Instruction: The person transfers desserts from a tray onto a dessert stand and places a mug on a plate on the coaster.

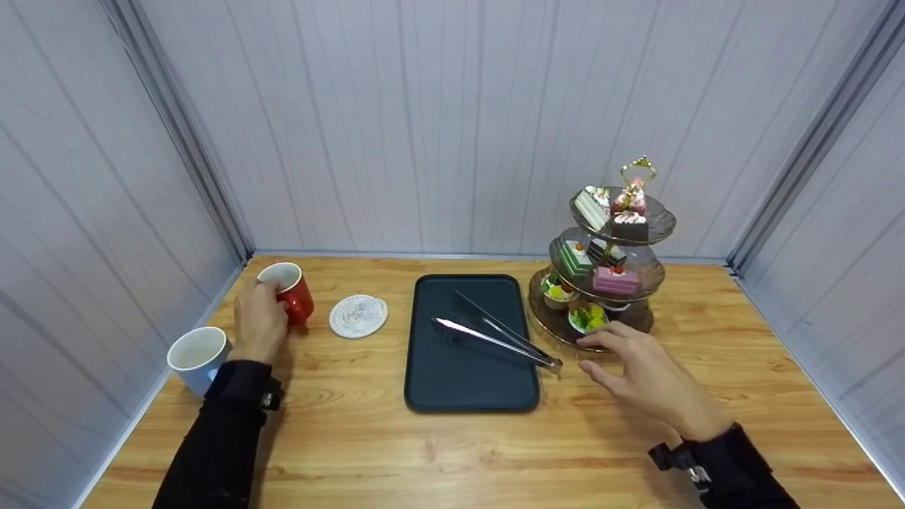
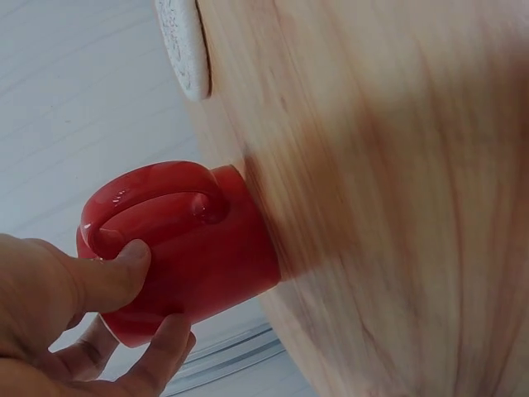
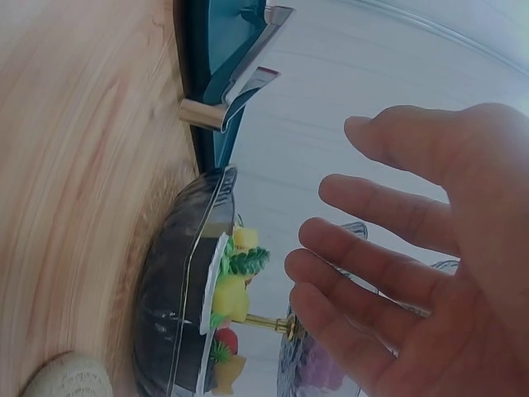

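My left hand [image 1: 260, 318] holds a red mug [image 1: 300, 300] near its rim at the back left of the table. In the left wrist view, the thumb [image 2: 124, 269] presses the red mug [image 2: 207, 256] beside its handle, with fingers along the other side. My right hand [image 1: 647, 371] hovers with extended fingers in front of a three-tier cake stand [image 1: 654, 318]. Nothing lies in its palm in the right wrist view. Metal tongs [image 1: 495, 339] lie across a dark tray [image 1: 470, 389], their hinged end just past its right edge, left of that hand.
A light blue mug [image 1: 198, 360] stands at the left edge, close to my left forearm. Between red mug and tray lies a white round coaster [image 1: 358, 316]. Small cakes fill the stand's tiers, including a pink one [image 1: 615, 281]. Panel walls [image 1: 452, 141] enclose the wooden table.
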The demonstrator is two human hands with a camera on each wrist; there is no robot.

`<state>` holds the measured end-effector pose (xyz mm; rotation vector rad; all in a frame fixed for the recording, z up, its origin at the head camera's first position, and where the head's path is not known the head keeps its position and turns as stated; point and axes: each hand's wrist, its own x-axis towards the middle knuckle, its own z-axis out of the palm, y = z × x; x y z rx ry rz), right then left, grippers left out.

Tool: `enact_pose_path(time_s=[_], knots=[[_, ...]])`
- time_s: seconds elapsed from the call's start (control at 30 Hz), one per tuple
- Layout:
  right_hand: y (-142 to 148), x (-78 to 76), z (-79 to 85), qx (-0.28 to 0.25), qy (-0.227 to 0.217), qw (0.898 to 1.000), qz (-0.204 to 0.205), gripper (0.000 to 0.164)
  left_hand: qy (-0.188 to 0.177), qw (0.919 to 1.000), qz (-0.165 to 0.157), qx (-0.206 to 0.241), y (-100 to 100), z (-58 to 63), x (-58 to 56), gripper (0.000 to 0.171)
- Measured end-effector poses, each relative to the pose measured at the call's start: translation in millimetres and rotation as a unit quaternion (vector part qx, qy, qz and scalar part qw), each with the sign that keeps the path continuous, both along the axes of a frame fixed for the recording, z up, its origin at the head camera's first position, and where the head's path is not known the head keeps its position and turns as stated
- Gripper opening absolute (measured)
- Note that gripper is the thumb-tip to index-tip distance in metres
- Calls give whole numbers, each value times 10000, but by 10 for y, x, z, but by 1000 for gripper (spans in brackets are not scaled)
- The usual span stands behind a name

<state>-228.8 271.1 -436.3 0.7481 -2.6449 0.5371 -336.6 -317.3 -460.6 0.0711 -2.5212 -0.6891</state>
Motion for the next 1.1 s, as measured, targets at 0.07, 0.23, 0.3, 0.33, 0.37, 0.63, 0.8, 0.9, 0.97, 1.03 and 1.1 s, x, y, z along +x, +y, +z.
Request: enact_pose_path(time_s=[0.07, 0.23, 0.3, 0.33, 0.37, 0.63, 0.8, 0.9, 0.97, 1.03, 1.1], knots=[[-23, 2, -3, -24, -15, 10000, 17, 32, 64, 10000, 8, 49, -5, -6, 4, 14], [-84, -15, -12, -104, 211, 9995, 223, 32, 143, 9996, 74, 227, -11, -30, 33, 11], [-103, -27, -15, -140, 348, 9987, 333, 32, 163, 9994, 130, 276, -12, -38, 42, 11], [-112, -32, -16, -162, 404, 9983, 380, 32, 174, 9993, 150, 290, -11, -41, 46, 11], [-120, -34, -16, -182, 455, 9979, 420, 32, 185, 9992, 165, 308, -13, -45, 49, 11], [-171, -24, -26, -228, 493, 9969, 575, 32, 214, 9992, 277, 210, -4, -63, 88, 14], [-210, -28, -23, -221, 379, 9972, 610, 32, 204, 9991, 215, 296, 39, -44, 126, 16], [-231, -31, -18, -235, 336, 9973, 603, 33, 270, 9990, 144, 315, 81, -14, 154, 16], [-245, -31, -14, -250, 329, 9973, 603, 33, 317, 9990, 86, 312, 112, 5, 170, 17], [-261, -37, -15, -275, 317, 9972, 622, 33, 383, 9989, 48, 283, 142, 19, 182, 17], [-277, -39, -14, -293, 296, 9971, 643, 33, 449, 9987, 18, 242, 174, 32, 196, 17]])
